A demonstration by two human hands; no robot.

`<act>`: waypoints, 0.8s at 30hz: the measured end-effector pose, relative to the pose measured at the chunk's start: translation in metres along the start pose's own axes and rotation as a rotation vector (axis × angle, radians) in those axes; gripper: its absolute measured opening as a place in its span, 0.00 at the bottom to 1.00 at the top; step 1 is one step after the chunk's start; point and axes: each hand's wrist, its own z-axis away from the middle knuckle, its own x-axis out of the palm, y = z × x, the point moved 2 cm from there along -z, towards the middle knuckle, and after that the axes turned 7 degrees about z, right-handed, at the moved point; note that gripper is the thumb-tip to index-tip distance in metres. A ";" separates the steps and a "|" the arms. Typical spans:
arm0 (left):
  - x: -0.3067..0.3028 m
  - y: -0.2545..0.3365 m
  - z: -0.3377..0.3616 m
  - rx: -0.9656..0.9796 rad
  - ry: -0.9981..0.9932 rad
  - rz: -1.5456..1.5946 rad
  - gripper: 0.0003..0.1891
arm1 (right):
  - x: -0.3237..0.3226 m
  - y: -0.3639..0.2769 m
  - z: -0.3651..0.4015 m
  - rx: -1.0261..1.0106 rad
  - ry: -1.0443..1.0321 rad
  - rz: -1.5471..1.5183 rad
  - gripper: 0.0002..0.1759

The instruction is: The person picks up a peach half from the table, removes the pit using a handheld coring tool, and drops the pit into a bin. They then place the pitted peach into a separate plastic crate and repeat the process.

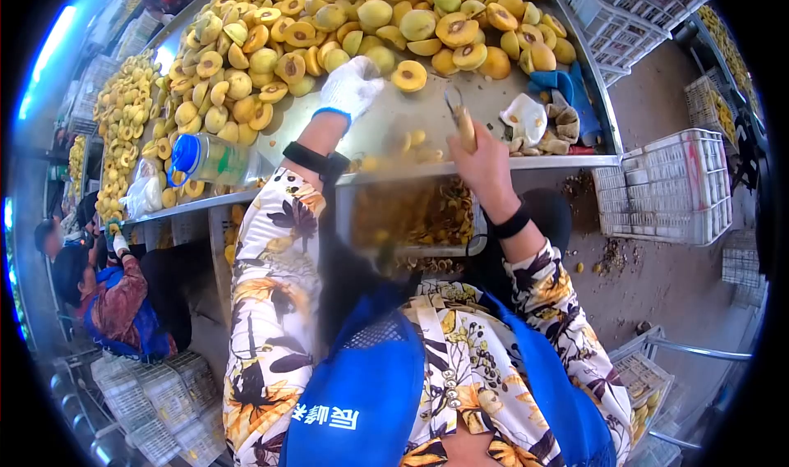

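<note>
My left hand (352, 87), in a white knitted glove, reaches to the near edge of a pile of halved yellow peaches (374, 13). Its fingertips touch or overlap a peach half (380, 59); whether they grip it cannot be seen. Bare and closed, my right hand (482, 156) holds a pitting tool (463, 122) by its pale handle, the looped metal end pointing at the pile. Just beyond the tool, a cut peach half (409, 76) lies face up, showing its brown centre. A few small, blurred yellow pieces (417, 142) lie on the metal table between my hands.
The metal table's raised edge (567, 162) runs before me. Below it stands a bin of scraps (411, 216). A blue-lidded jug (209, 160) is at left, cloths and gloves (555, 122) at right. White crates (664, 186) stand on the floor. A co-worker (123, 299) sits at left.
</note>
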 end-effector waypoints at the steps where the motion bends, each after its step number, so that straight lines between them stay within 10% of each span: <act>1: -0.006 0.003 -0.006 0.088 0.065 -0.142 0.29 | -0.003 -0.006 -0.009 0.029 -0.002 -0.054 0.21; 7: 0.050 0.033 -0.033 0.164 -0.015 -0.285 0.36 | -0.026 0.003 0.036 0.024 -0.005 -0.086 0.17; 11: 0.102 0.027 -0.070 0.134 0.227 -0.481 0.21 | -0.034 0.023 0.061 0.109 0.050 0.046 0.19; 15: 0.086 0.047 -0.059 0.297 -0.071 -0.176 0.29 | -0.046 0.048 0.048 0.115 0.089 0.007 0.15; 24: 0.045 0.048 0.146 0.622 0.330 -0.386 0.41 | 0.012 -0.023 0.020 0.231 -0.368 -0.818 0.19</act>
